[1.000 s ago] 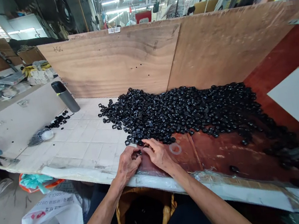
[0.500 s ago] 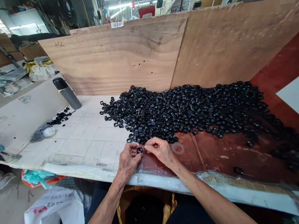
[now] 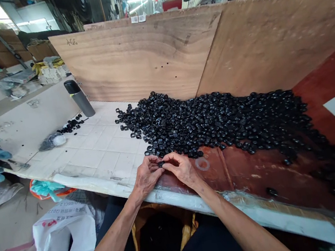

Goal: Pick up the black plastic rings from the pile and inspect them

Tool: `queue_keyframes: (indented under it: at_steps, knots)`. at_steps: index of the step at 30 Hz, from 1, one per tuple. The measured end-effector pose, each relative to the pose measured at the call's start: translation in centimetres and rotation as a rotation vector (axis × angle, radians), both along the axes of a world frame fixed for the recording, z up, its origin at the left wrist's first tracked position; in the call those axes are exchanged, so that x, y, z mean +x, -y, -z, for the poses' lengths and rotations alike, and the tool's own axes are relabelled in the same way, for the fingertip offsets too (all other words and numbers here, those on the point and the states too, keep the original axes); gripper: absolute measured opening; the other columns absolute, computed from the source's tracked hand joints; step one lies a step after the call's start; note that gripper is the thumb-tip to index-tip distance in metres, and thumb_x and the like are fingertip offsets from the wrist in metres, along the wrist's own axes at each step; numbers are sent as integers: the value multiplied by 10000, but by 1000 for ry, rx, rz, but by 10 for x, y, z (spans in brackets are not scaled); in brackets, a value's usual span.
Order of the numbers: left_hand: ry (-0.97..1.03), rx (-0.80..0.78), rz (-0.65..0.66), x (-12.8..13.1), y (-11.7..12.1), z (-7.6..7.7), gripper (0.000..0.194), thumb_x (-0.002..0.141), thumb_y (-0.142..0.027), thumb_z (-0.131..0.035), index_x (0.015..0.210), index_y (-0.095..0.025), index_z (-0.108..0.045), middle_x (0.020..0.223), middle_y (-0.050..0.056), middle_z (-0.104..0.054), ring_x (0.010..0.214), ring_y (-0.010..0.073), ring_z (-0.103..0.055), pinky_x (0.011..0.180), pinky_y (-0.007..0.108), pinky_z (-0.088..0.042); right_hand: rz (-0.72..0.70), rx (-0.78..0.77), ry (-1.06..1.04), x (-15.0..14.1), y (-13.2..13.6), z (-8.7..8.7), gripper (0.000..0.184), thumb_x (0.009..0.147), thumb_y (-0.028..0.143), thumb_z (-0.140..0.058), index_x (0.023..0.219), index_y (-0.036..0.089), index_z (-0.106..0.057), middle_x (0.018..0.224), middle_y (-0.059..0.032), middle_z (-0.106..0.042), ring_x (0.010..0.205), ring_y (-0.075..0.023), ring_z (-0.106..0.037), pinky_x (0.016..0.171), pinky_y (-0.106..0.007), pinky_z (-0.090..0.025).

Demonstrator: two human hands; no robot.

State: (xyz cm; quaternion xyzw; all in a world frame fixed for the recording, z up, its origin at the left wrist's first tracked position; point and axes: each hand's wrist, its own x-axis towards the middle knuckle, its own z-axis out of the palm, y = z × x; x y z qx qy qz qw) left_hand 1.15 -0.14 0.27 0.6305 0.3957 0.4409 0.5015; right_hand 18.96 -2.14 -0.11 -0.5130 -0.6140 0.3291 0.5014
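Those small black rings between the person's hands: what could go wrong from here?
The small black ring pinched between the left hand and right hand could slip and be lost in the nearby heap of similar rings. The stray ring lying apart near the table's front edge might roll off.

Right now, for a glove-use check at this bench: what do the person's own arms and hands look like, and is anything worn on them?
The left hand and right hand are bare, with no gloves and no visible ring or watch. The left forearm and right forearm are bare too, with no sleeve or cuff in view. Dark clothing shows at the lap.
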Motion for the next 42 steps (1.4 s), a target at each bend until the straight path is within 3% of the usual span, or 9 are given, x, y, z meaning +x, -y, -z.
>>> queue_keyframes:
  at_steps: [9,19,23,26,29,33,36,40,42]
  knots:
    - [-80,231,32,-4,0,-3,172,886,-346,-733,993,-212,-734,1058,74,-750,1013,214,-716,956,379,-571,-1,31,-27,-5,0,2,279,876,356,-691,1117,216,-691,924,-50,-728,732,-180,-667,686,-285,-553]
    - [-125,386,15,-8,-2,2,155,926,-279,-690,1055,-237,-766,1112,83,-742,1051,213,-709,960,395,-577,-104,-95,-34,-1,5,-10,169,925,364,-614,939,199,-649,574,41,-611,503,-139,-585,551,-241,-457]
    - [-106,380,37,-7,-3,4,165,925,-273,-689,1062,-231,-770,1139,83,-745,1067,210,-714,993,385,-571,-45,15,166,-3,3,-4,398,979,414,-548,654,188,-590,581,17,-578,538,-125,-516,551,-244,-375]
    - [-35,244,23,-6,-3,5,214,919,-308,-701,1106,-212,-739,1132,82,-754,1061,214,-720,993,383,-576,-14,33,222,-5,3,-1,497,1006,446,-501,583,187,-539,556,7,-545,543,-134,-506,558,-259,-357]
    - [-2,152,51,-6,-3,5,242,924,-327,-699,1123,-192,-716,1120,86,-760,1036,214,-726,978,378,-584,31,31,117,-6,4,-5,300,940,434,-618,776,184,-627,637,13,-580,568,-139,-531,560,-246,-398]
    - [-45,277,7,-7,-5,6,185,924,-294,-701,1076,-200,-750,1096,80,-761,1047,207,-715,1004,375,-568,-51,69,36,-6,6,-8,196,924,334,-629,1050,188,-664,757,-7,-649,633,-153,-597,620,-246,-470]
    - [-45,354,6,-8,-8,7,190,933,-264,-688,1100,-219,-767,1118,85,-753,1067,208,-713,994,371,-578,-40,78,91,-7,4,-5,165,971,328,-568,964,190,-658,669,8,-621,576,-147,-576,621,-254,-454]
    - [-39,396,53,-8,-9,7,217,945,-242,-669,1138,-234,-768,1144,93,-744,1084,207,-708,984,369,-582,-3,141,223,-7,1,-2,404,1037,361,-431,689,200,-557,610,10,-540,554,-131,-515,596,-259,-386]
    - [-51,380,46,-8,-10,8,221,942,-242,-673,1143,-234,-764,1133,90,-749,1075,206,-708,991,375,-577,-3,130,218,-7,2,-3,412,1047,357,-406,701,197,-563,598,21,-511,551,-126,-499,589,-254,-374]
